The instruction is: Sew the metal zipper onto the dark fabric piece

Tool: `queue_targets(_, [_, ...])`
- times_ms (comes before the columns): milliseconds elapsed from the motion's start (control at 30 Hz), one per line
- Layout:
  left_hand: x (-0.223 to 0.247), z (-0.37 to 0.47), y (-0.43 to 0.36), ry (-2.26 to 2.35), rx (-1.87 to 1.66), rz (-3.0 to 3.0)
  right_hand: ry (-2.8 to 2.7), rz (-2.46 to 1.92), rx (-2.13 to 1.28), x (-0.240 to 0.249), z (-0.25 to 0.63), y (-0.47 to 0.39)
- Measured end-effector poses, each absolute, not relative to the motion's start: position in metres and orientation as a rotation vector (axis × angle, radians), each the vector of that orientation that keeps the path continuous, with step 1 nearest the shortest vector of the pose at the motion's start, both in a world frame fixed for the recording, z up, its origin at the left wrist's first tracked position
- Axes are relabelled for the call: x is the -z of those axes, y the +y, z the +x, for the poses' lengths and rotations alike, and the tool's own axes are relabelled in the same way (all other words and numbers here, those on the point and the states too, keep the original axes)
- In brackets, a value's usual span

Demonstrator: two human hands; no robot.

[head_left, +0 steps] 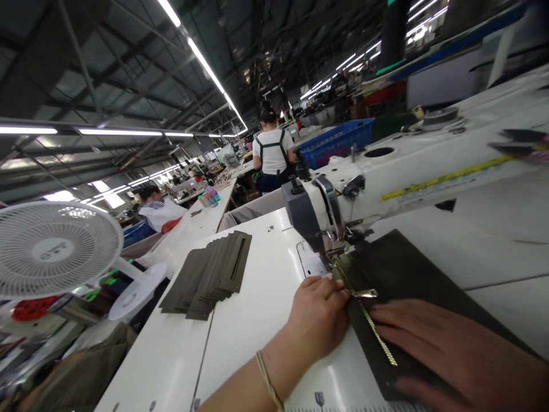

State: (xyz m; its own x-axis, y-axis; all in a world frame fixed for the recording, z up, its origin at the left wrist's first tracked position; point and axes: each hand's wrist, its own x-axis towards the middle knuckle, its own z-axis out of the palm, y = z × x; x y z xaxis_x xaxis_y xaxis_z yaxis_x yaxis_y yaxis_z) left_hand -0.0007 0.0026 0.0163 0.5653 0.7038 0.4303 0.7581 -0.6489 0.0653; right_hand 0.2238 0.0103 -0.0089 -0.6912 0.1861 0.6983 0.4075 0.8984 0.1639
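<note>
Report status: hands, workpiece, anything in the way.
Left hand at gold zipper. Right hand flat on dark olive fabric panel. Panel under white sewing machine foot. Nothing blocking.

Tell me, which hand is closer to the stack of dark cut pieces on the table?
The left. The left hand rests at the left edge of the dark panel, just right of the stack of dark cut pieces. The right hand lies flat on the panel, farther right.

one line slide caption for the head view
Both hands, left hand and right hand, press a dark zipper panel flat under the sewing machine.
</note>
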Motion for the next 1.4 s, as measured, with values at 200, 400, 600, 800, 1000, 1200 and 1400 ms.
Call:
queue_targets(200, [-0.018,0.005,-0.018,-1.217,0.574,-2.637,-2.186,-0.481,0.46,0.018,0.211,-0.017])
queue_targets(400, [-0.012,0.011,-0.024,-1.257,0.632,-2.575,-2.218,-0.393,0.476,0.017,0.21,-0.004])
queue_targets(600, [-0.012,0.01,-0.02,-1.217,0.726,-2.594,-2.252,-0.325,0.433,0.013,0.216,-0.004])
queue_targets(800, [-0.017,0.008,-0.012,-1.24,0.697,-2.625,-2.235,-0.43,0.402,0.011,0.206,-0.002])
queue_targets(1000, [-0.019,0.004,0.001,-1.226,0.651,-2.621,-2.233,-0.44,0.371,0.014,0.204,0.01])
queue_targets(1200, [-0.015,0.0,0.019,-1.232,0.65,-2.599,-2.298,-0.37,0.36,0.013,0.202,0.032])
queue_targets(1400, [-0.013,-0.002,0.027,-1.268,0.659,-2.602,-2.283,-0.412,0.339,0.012,0.2,0.031])
